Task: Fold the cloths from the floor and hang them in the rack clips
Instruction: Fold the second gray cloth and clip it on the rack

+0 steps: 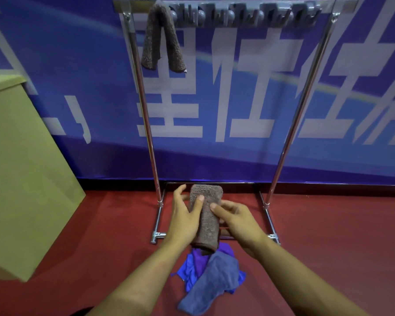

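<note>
A folded brown cloth (206,222) is held upright in front of me, above the floor. My left hand (184,215) grips its left side, thumb across the front. My right hand (234,221) holds its right side, thumb pressed on the front. Under it, on the red floor, lies a heap of blue and purple cloths (211,277). Another brown cloth (162,39) hangs folded from the leftmost clip of the grey clip bar (244,15) at the top of the metal rack (301,99). The other clips hold nothing.
A tan cardboard box (21,167) stands at the left on the red floor (328,236). The rack's base rails (157,226) lie just behind my hands. A blue banner wall (214,156) with white characters is behind the rack.
</note>
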Motion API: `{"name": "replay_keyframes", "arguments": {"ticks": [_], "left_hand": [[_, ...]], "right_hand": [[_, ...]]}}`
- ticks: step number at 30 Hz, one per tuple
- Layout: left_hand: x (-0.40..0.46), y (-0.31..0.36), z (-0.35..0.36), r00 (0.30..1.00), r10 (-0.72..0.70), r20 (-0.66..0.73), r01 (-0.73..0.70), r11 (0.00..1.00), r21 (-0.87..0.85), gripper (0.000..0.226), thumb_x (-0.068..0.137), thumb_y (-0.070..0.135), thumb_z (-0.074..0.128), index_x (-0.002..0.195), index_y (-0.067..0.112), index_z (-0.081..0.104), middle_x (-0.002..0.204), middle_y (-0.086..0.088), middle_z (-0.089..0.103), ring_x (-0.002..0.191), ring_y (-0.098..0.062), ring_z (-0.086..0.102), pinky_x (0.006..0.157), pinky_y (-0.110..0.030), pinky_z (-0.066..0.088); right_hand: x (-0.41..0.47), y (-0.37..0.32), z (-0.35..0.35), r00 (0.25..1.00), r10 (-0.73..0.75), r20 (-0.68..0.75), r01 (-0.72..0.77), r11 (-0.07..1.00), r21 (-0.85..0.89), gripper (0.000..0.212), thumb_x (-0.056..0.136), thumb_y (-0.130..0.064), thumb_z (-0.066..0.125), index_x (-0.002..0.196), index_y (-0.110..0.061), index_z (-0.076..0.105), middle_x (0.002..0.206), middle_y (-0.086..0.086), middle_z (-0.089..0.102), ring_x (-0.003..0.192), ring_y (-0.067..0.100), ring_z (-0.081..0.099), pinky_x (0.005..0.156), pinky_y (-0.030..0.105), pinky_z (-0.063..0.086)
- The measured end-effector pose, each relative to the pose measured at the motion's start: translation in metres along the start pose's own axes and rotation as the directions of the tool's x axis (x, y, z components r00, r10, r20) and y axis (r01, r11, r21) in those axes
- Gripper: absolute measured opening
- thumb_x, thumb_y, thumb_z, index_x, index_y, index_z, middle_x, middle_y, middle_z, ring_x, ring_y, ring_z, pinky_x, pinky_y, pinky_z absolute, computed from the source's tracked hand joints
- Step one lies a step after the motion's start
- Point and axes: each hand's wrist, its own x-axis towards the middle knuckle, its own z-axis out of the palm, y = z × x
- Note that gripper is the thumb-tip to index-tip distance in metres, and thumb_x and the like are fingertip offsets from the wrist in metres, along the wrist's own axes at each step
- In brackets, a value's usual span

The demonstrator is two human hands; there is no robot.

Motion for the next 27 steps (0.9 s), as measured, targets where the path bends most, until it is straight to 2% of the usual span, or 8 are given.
{"name": "replay_keyframes", "arguments": {"ticks": [3,8,12,15,17,22,24,27], "left_hand": [[-0.001,-0.003,0.001,0.990,0.137,0.024,-0.139,0.981,0.135,0.035,0.093,0.024,0.066,0.127,0.020,0.058,0.115,0.003,0.057,0.101,-0.009,0.059,0.096,-0.028,0.047],[-0.010,0.002,0.008,0.953,0.043,0.299,-0.060,0.997,0.047,0.019,0.099,0.037,0.053,0.112,0.034,0.067,0.110,0.004,0.069,0.106,-0.009,0.065,0.096,-0.030,0.049],[-0.010,0.003,0.004,0.954,0.024,0.299,-0.014,0.999,-0.037,0.020,0.093,0.036,0.057,0.109,0.030,0.067,0.102,0.004,0.075,0.101,-0.015,0.070,0.094,-0.041,0.054],[-0.012,0.007,0.002,0.956,0.064,0.286,-0.055,0.998,-0.040,0.023,0.095,0.023,0.056,0.115,0.026,0.067,0.105,0.007,0.075,0.103,-0.011,0.070,0.095,-0.037,0.054],[-0.013,0.009,0.001,0.960,0.072,0.270,-0.071,0.997,-0.012,0.027,0.096,0.015,0.053,0.115,0.029,0.066,0.104,0.008,0.075,0.101,-0.009,0.070,0.093,-0.036,0.054],[-0.013,0.024,0.001,0.952,0.136,0.274,-0.161,0.985,0.070,0.053,0.091,-0.002,0.050,0.130,0.033,0.058,0.112,0.012,0.072,0.105,0.001,0.066,0.093,-0.020,0.050],[-0.011,0.037,-0.001,0.953,0.168,0.250,-0.200,0.974,0.107,0.051,0.091,-0.003,0.051,0.133,0.027,0.059,0.113,0.010,0.072,0.104,0.000,0.065,0.092,-0.019,0.049],[-0.002,0.062,-0.007,0.961,0.215,0.171,-0.242,0.957,0.157,0.045,0.091,0.002,0.049,0.127,0.026,0.061,0.106,0.004,0.074,0.099,-0.016,0.068,0.087,-0.033,0.053]], "right_hand": [[0.006,0.006,-0.007,0.985,-0.124,-0.123,0.106,0.983,-0.150,0.013,0.096,-0.013,0.064,0.101,-0.004,0.072,0.089,0.007,0.078,0.081,0.018,0.071,0.074,0.034,0.056],[0.009,0.014,-0.009,0.974,-0.211,-0.077,0.175,0.928,-0.330,0.019,0.101,-0.027,0.057,0.106,-0.018,0.073,0.097,0.005,0.077,0.088,0.010,0.067,0.086,0.047,0.057],[0.011,0.014,-0.009,0.970,-0.243,-0.030,0.218,0.912,-0.347,0.024,0.101,-0.026,0.057,0.121,-0.026,0.070,0.111,-0.004,0.075,0.108,0.010,0.069,0.100,0.039,0.053],[0.013,0.016,-0.009,0.947,-0.317,-0.043,0.249,0.815,-0.523,0.028,0.091,-0.040,0.064,0.119,-0.042,0.067,0.112,-0.007,0.071,0.105,0.002,0.065,0.100,0.031,0.050],[0.013,0.016,-0.009,0.936,-0.347,-0.057,0.251,0.773,-0.583,0.036,0.087,-0.045,0.067,0.123,-0.041,0.065,0.112,-0.010,0.070,0.106,-0.002,0.061,0.099,0.026,0.047],[0.007,0.002,-0.001,0.895,-0.440,-0.070,0.314,0.735,-0.601,0.039,0.090,-0.018,0.069,0.114,-0.048,0.060,0.106,-0.016,0.067,0.102,-0.006,0.059,0.085,0.007,0.043],[0.007,-0.004,0.000,0.889,-0.450,-0.088,0.317,0.741,-0.592,0.037,0.090,-0.014,0.067,0.116,-0.039,0.064,0.108,-0.018,0.070,0.101,-0.008,0.062,0.083,0.008,0.044],[0.011,-0.026,0.002,0.870,-0.478,-0.119,0.318,0.731,-0.604,0.036,0.090,-0.012,0.061,0.121,-0.031,0.066,0.098,-0.017,0.075,0.089,-0.005,0.068,0.079,0.020,0.051]]}}
